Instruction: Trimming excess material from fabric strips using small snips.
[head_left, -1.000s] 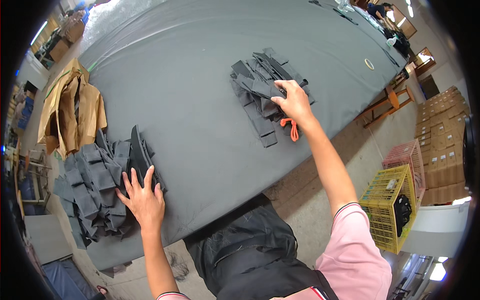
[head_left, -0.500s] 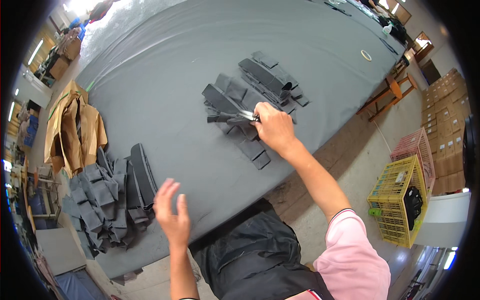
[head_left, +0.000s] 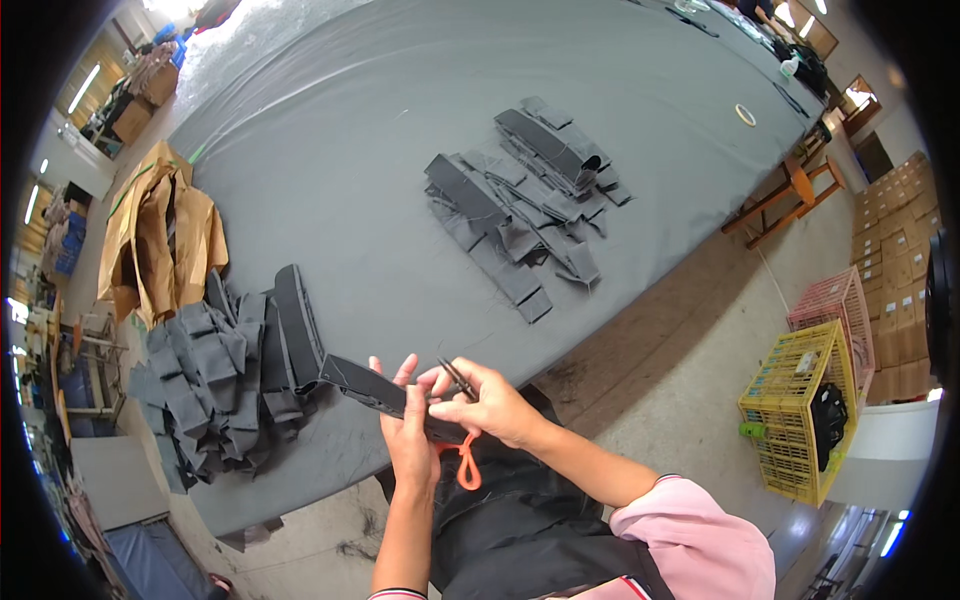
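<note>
My left hand [head_left: 408,440] is closed on a folded dark grey fabric strip [head_left: 362,384], which it holds above the table's near edge. The strip's free end points to the upper left. Against its near end, my right hand [head_left: 492,408] is closed round a pair of black thread snips [head_left: 457,380]. The snips point up and away, and my fingers partly hide them. An orange loop [head_left: 467,468] hangs below both hands; what it is fastened to is hidden. Beyond the hands, two stacks of grey fabric strips, a nearer one [head_left: 470,195] and a farther one [head_left: 545,148], lie on the table.
A large heap of grey fabric pieces [head_left: 210,365] lies at the table's left, beside an open brown paper bag [head_left: 160,240]. Grey sheeting covers the table [head_left: 330,180]. A tape roll [head_left: 745,115] lies far right. Off the right edge stand a wooden stool [head_left: 795,195] and a yellow crate [head_left: 795,410].
My right hand has drawn back from the nearer stack to my left hand, bringing the snips. A fabric strip is now in my left hand, which was open. The orange loop has come into sight.
</note>
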